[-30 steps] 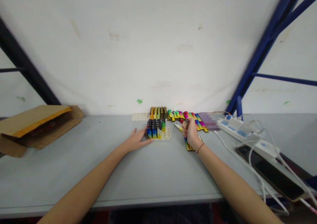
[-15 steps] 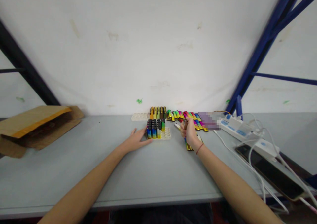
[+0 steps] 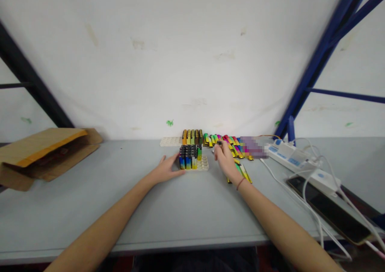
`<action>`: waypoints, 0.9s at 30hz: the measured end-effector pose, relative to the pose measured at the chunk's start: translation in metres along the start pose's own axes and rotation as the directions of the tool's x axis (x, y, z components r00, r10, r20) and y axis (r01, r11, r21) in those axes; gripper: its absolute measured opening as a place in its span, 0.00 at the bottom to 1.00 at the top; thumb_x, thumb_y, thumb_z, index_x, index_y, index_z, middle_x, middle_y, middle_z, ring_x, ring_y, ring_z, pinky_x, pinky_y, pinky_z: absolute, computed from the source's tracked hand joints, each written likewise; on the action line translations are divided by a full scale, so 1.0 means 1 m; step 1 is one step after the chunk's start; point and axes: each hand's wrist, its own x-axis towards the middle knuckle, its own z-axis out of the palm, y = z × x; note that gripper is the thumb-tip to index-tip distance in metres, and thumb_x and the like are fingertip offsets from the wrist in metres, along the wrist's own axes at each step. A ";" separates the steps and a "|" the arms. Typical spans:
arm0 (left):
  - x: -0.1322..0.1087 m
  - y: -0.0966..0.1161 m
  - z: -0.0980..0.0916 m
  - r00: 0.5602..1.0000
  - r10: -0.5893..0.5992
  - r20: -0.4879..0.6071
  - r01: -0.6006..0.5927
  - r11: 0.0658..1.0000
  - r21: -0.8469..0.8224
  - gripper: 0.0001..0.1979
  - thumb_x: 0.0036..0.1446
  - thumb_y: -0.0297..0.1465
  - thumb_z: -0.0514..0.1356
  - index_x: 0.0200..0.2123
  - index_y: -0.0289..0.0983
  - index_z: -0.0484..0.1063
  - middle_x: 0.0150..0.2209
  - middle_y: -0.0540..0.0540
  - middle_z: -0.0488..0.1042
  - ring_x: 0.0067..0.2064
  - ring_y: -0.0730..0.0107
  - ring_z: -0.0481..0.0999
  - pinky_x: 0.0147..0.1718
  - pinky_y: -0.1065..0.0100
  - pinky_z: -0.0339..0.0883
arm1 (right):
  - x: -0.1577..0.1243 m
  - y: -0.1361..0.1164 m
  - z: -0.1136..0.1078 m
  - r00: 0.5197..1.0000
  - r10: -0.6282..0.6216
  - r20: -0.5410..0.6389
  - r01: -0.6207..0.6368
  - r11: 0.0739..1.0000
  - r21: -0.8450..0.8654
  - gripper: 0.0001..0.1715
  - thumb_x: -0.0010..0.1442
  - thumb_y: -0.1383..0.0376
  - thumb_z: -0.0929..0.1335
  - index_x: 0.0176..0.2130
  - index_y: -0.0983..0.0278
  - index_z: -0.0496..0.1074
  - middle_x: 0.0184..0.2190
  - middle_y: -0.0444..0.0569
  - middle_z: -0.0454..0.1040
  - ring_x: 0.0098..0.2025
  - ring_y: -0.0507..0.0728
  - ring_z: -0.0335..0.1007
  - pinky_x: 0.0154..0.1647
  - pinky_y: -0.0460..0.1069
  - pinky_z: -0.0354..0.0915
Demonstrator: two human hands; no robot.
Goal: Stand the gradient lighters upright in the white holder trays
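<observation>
A white holder tray (image 3: 203,164) stands mid-table with several upright colourful lighters (image 3: 189,156) in it. My left hand (image 3: 165,170) lies flat against the tray's left side, fingers stretched out. My right hand (image 3: 224,159) hovers just right of the tray, fingers pinched on one lighter (image 3: 219,143) held at its fingertips. Loose lighters (image 3: 233,145) lie in a row behind and under that hand. A second tray (image 3: 170,141) at the back carries more upright lighters (image 3: 191,136).
An open cardboard box (image 3: 42,153) lies at the left. At the right are a white power strip (image 3: 290,153) with cables and a dark phone (image 3: 331,210). Blue rack struts (image 3: 315,71) rise on the right, a white wall behind.
My right hand has moved left and a little forward with the lighter, towards the tray. My left hand has stayed against the tray.
</observation>
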 end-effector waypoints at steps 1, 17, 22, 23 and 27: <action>-0.001 0.002 -0.001 1.000 -0.002 0.005 0.002 1.000 -0.007 0.45 0.52 0.55 0.53 0.65 0.37 0.44 0.64 0.36 0.53 0.64 0.47 0.53 0.59 0.39 0.34 | -0.002 0.000 0.001 0.996 -0.084 0.009 0.085 0.993 -0.080 0.15 0.61 0.52 0.60 0.35 0.61 0.63 0.26 0.44 0.65 0.30 0.53 0.63 0.31 0.48 0.62; -0.004 0.011 0.000 0.999 0.028 0.031 -0.029 1.000 0.011 0.45 0.52 0.54 0.53 0.65 0.37 0.43 0.64 0.37 0.52 0.63 0.45 0.54 0.59 0.37 0.33 | -0.011 -0.005 0.002 0.901 -0.316 0.298 0.403 0.863 -0.304 0.14 0.58 0.65 0.65 0.46 0.62 0.67 0.34 0.48 0.73 0.35 0.55 0.69 0.40 0.50 0.65; -0.004 0.010 0.000 0.999 0.027 0.037 -0.027 1.000 0.003 0.45 0.53 0.54 0.53 0.66 0.38 0.42 0.64 0.37 0.51 0.64 0.47 0.53 0.59 0.38 0.31 | -0.013 -0.003 0.004 0.897 -0.292 0.333 0.412 0.825 -0.387 0.12 0.60 0.65 0.63 0.45 0.61 0.68 0.38 0.49 0.73 0.38 0.56 0.69 0.43 0.51 0.63; -0.004 0.010 0.000 0.999 0.026 0.038 -0.026 1.000 0.004 0.45 0.53 0.54 0.53 0.66 0.38 0.42 0.64 0.37 0.51 0.64 0.47 0.53 0.59 0.38 0.31 | -0.013 -0.002 0.005 0.893 -0.289 0.344 0.416 0.824 -0.386 0.13 0.60 0.65 0.63 0.45 0.61 0.68 0.38 0.49 0.73 0.38 0.56 0.69 0.44 0.51 0.63; -0.003 0.009 0.000 0.999 0.025 0.048 -0.026 1.000 0.015 0.45 0.53 0.54 0.53 0.66 0.37 0.41 0.64 0.36 0.51 0.64 0.48 0.52 0.59 0.38 0.31 | -0.012 -0.010 0.003 0.868 -0.325 0.376 0.474 0.767 -0.433 0.16 0.61 0.66 0.61 0.48 0.61 0.70 0.44 0.52 0.71 0.41 0.56 0.69 0.45 0.50 0.63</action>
